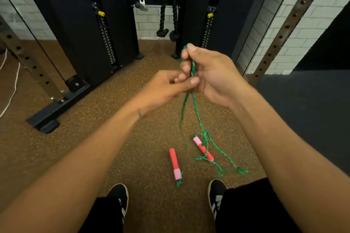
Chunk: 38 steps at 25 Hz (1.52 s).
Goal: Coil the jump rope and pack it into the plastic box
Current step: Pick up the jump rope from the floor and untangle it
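A green jump rope [197, 117] hangs from my hands down to the brown floor. My right hand [212, 75] grips a bunch of its strands, thumb on top. Just below and left of it, my left hand [164, 89] pinches the strands with its fingertips. Two red handles with pink ends lie on the floor between my feet: one [174, 163] to the left, the other [203, 149] tangled in loose loops of rope. No plastic box is in view.
A black cable machine [94, 24] with weight stacks stands ahead, with a black rope attachment [166, 21] hanging in its middle. Steel rack uprights [280, 38] rise at right and left. A white cord [11, 89] lies at far left. My black shoes [119, 196] are at the bottom.
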Available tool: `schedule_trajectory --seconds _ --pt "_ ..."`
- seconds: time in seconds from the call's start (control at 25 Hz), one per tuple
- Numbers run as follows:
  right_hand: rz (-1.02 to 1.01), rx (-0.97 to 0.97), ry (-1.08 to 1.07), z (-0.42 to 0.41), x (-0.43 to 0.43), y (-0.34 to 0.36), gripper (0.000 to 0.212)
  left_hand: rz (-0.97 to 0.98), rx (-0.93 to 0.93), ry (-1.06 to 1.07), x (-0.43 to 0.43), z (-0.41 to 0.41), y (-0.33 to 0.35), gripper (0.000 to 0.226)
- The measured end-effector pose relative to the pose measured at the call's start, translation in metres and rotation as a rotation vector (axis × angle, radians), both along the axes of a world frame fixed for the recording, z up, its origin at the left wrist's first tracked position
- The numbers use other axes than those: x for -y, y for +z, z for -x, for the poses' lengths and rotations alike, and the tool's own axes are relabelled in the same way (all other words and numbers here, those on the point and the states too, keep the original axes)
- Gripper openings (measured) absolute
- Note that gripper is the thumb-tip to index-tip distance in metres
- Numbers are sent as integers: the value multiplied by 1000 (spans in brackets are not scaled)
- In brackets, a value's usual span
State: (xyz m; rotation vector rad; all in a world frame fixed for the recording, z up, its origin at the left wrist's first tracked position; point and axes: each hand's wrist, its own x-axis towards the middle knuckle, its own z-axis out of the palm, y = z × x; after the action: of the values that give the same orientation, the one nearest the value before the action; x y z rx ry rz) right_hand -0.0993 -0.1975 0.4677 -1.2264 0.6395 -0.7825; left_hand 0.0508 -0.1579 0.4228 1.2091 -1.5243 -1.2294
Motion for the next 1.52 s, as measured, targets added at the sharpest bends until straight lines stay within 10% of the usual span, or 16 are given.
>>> schedule_trajectory --seconds 0.24,0.56,0.68,0.84,1.2,1.32,1.4,1.52 --pt "-104 65 -175 17 17 2 30 -94 117 -203 11 5 -10 16" --pt "-165 319 -382 45 39 3 33 -549 1425 -302 20 -77 -76 33" --pt "-121 182 -208 27 29 -6 31 -288 888 -176 19 -54 -54 74" --pt "-108 103 -125 6 18 -11 28 94 114 -82 12 2 -6 28" --pt "-351 433 -356 37 50 -11 34 -445 1257 -388 9 -58 -54 33" --pt "-344 362 -227 24 40 -17 32 -152 694 -172 8 -41 -38 60" --pt "-292 243 -163 5 29 -23 27 -13 219 -72 8 -14 -19 35" --pt "-243 165 -127 -6 24 -24 22 86 141 6 12 6 -12 17"
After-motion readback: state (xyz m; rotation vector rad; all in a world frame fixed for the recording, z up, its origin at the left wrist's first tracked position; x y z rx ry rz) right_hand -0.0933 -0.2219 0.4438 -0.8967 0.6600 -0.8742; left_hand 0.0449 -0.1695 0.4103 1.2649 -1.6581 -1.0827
